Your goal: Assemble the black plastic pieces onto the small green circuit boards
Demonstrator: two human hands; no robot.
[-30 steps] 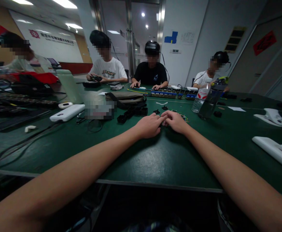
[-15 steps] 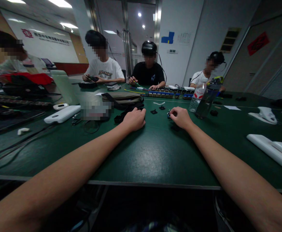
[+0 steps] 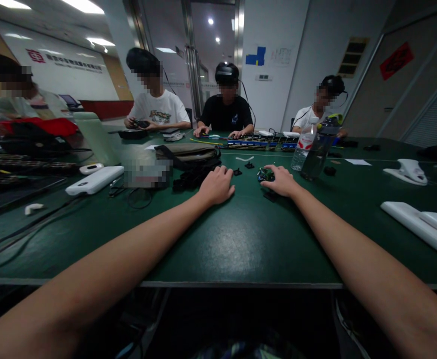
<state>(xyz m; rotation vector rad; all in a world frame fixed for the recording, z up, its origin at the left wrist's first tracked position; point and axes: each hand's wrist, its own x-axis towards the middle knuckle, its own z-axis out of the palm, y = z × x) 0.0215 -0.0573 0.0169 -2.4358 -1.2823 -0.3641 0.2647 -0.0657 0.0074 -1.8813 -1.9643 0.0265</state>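
My left hand [image 3: 217, 186] is palm down over the table with its fingers apart, just right of a heap of black parts [image 3: 188, 178]. I see nothing in it, though its underside is hidden. My right hand [image 3: 280, 181] has thumb and fingers around the edge of a small green circuit board [image 3: 265, 174]. Under that hand lies a flat black piece [image 3: 271, 195]. Between the hands and a little farther off are two small black pieces, a nearer one [image 3: 237, 172] and a farther one [image 3: 249, 165].
A dark bottle [image 3: 318, 152] and a clear bottle [image 3: 303, 149] stand right of my right hand. A grey-brown bag [image 3: 188, 153] lies behind the black heap. White devices [image 3: 95, 180] and cables are at left. Several people sit across the green table [image 3: 241, 249].
My left hand has shifted right, away from the black heap, and its fingers have spread. More of the circuit board shows at my right hand. The view has shifted slightly.
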